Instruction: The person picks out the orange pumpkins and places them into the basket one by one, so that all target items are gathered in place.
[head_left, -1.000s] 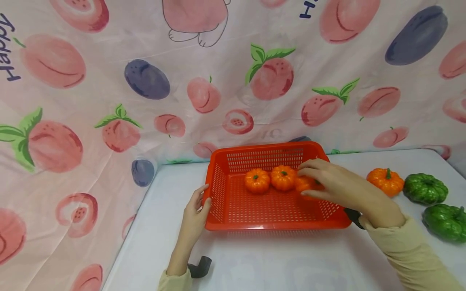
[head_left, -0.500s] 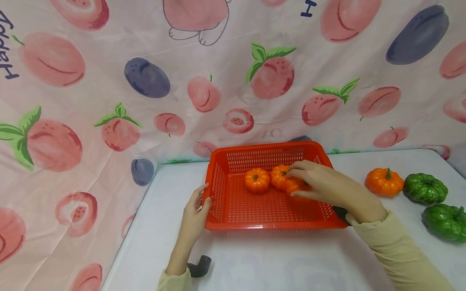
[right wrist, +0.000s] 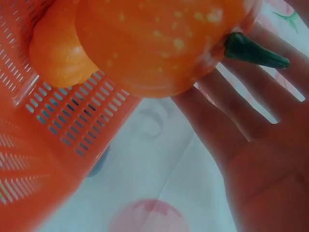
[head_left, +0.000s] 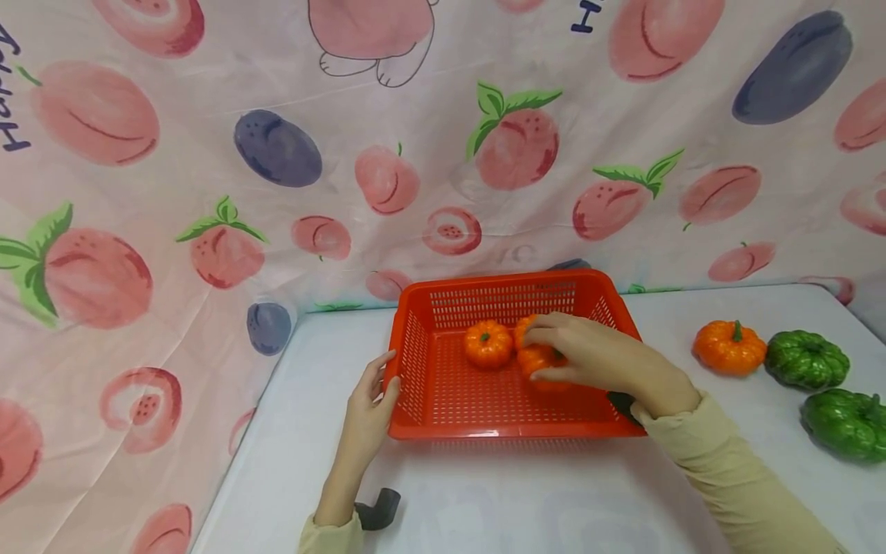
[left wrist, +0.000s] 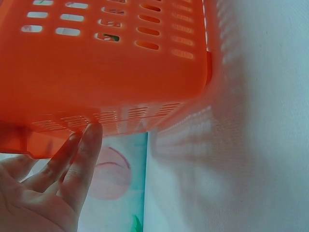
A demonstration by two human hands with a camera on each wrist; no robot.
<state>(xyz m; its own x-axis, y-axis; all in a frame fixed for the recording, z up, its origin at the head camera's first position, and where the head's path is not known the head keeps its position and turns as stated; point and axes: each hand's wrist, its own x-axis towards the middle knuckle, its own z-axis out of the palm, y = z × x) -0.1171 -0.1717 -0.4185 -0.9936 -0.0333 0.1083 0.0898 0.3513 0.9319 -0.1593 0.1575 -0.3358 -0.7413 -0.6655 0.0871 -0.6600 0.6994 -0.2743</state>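
Note:
In the head view, a red plastic basket (head_left: 512, 432) with slotted walls stands on the table. My left hand (head_left: 367, 415) is at its left side; in the left wrist view straight fingers (left wrist: 89, 145) touch the outside of the basket wall (left wrist: 111, 77). Over the basket, my right hand (head_left: 595, 354) holds a small orange pumpkin (head_left: 540, 365) by its sides, the green stem (right wrist: 253, 50) toward the palm in the right wrist view. Behind it is a second orange pumpkin (head_left: 522, 331), partly covered by the hand. A third pumpkin (head_left: 487, 345) lies to their left inside.
On the table right of the basket sit another orange pumpkin (head_left: 730, 348), a dark green pumpkin (head_left: 807, 359) and a green one (head_left: 846, 425) nearer the front. A cloth (head_left: 415, 115) printed with fruit hangs behind the table. Black wrist gear (head_left: 378, 509) shows beside the left wrist.
My right hand has moved left inside the basket with the pumpkin, nearer the other two, overlapping the middle one more. The left hand has stayed at the basket's side.

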